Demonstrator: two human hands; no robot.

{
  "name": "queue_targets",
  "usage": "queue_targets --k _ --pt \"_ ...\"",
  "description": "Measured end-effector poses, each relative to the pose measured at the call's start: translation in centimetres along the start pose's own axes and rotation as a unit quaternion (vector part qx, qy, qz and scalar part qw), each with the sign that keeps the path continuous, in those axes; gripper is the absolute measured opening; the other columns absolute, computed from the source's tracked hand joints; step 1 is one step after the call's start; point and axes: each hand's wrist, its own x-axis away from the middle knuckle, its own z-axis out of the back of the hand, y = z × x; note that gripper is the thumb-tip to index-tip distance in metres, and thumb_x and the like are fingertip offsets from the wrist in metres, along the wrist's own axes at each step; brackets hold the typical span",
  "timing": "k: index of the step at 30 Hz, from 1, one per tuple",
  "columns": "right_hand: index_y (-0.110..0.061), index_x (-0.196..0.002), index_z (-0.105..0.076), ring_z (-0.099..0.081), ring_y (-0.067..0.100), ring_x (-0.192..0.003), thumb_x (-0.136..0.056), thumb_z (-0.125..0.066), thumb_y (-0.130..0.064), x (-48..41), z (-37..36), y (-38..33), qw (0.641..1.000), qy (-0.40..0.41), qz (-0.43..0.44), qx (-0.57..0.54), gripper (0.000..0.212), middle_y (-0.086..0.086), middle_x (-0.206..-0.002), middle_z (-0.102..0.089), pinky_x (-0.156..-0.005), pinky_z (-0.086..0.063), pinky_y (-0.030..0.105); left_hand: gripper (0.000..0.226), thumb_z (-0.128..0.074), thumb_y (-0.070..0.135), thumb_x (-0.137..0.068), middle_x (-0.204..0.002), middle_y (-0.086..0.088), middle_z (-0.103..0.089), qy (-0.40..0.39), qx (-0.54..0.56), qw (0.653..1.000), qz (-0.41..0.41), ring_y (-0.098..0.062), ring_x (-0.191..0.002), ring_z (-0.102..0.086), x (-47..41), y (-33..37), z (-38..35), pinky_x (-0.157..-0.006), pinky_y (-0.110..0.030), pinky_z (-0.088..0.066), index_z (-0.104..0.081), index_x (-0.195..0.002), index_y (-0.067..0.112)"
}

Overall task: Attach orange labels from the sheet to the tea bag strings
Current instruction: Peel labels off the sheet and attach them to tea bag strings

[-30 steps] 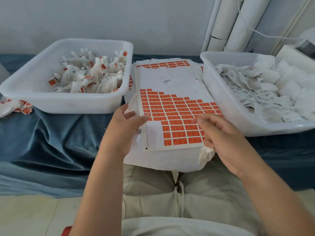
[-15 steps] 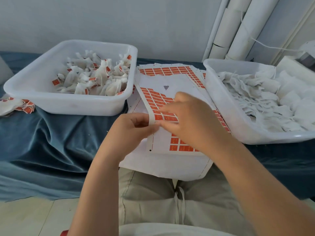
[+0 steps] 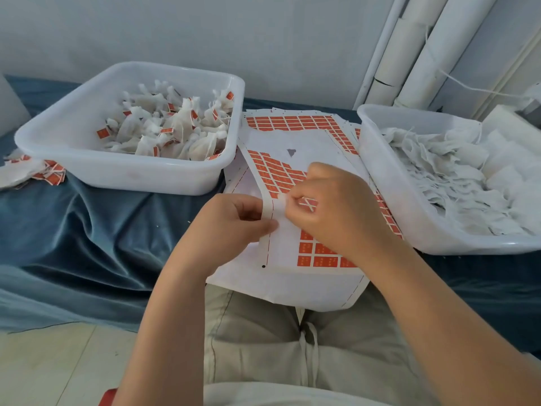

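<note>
Centrally, left hand (image 3: 234,221) pinching label sheet (image 3: 281,174) edge, right hand (image 3: 336,206) pinching same sheet, two white tubs (image 3: 126,174) (image 3: 389,183) flanking.

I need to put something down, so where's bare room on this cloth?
The blue cloth is bare in front of the left tub, between it and the left hand. A narrower strip lies before the right tub. Between the tubs it is crowded with label sheets and the right hand.

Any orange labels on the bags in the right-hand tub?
No, the tea bags in the right tub look plain white; the labelled ones lie in the left tub.
</note>
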Motion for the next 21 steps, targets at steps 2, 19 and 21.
queue_targets --k 2,19,21 --pt "-0.031 -0.090 -0.078 -0.061 0.005 -0.070 -0.099 -0.068 -0.040 0.3 0.3 0.7 0.990 0.020 -0.128 -0.060 0.017 -0.022 -0.077 -0.057 -0.063 -0.040 0.012 0.023 -0.079 0.022 -0.093 -0.094 0.018 -0.079 0.026 -0.031 0.999 0.028 -0.003 -0.086 -0.077 -0.4 -0.2 0.1 -0.078 -0.027 -0.061 -0.076 -0.109 0.038" --pt "-0.027 -0.051 -0.057 -0.033 0.007 -0.047 -0.093 -0.071 -0.032 5.7 2.0 1.7 0.678 0.172 -0.392 -0.598 0.044 -0.009 -0.055 -0.032 -0.044 -0.034 0.020 0.018 -0.070 0.040 -0.097 -0.105 0.003 -0.079 -0.036 0.259 0.965 -0.018 -0.007 -0.093 -0.072 1.5 2.8 -11.0 -0.085 -0.027 -0.058 -0.082 -0.104 0.030" --pt "-0.028 -0.054 -0.064 -0.031 0.007 -0.049 -0.094 -0.071 -0.032 6.1 1.8 1.4 0.668 0.164 -0.397 -0.608 0.040 -0.008 -0.056 -0.032 -0.044 -0.033 0.020 0.016 -0.070 0.037 -0.097 -0.102 0.002 -0.079 0.011 0.293 0.956 -0.006 -0.007 -0.089 -0.071 1.6 2.8 -11.8 -0.083 -0.029 -0.056 -0.083 -0.100 0.028"
